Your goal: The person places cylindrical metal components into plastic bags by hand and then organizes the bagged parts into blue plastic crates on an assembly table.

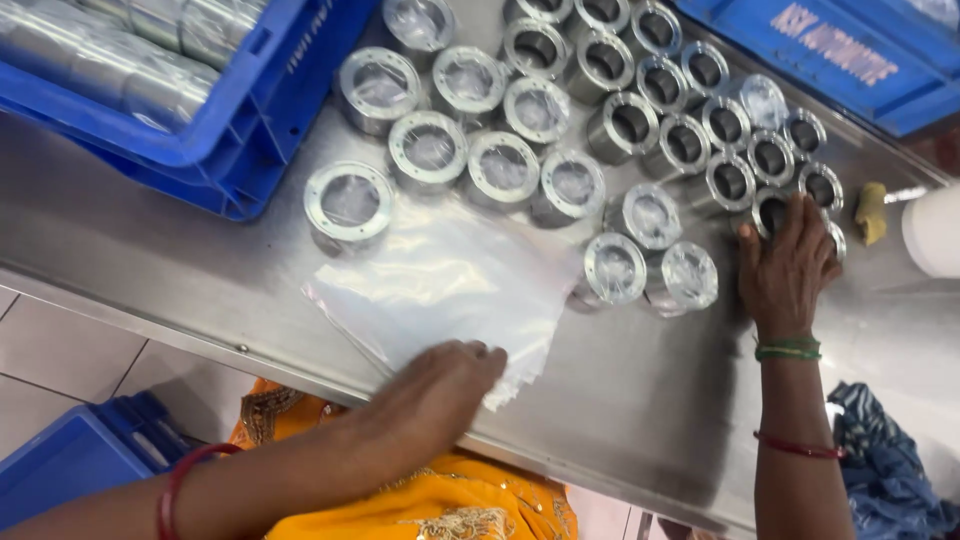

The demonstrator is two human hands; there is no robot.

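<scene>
Hands (440, 385), crinkly clear bags (450, 285), shiny steel rings (775, 215)

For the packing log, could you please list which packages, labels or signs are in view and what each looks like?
Clear plastic bags: flat stack on the steel table, under the left hand.
Blue crate: top right, pale printed lettering.
Second blue crate: top left, holding wrapped metal cylinders.

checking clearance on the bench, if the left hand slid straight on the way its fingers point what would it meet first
The left hand lies flat on the stack of clear plastic bags, fingers pointing up and right across it. Going straight on, it would likely first meet the bag-wrapped metal ring just past the stack's edge, though depth is hard to judge.
</scene>
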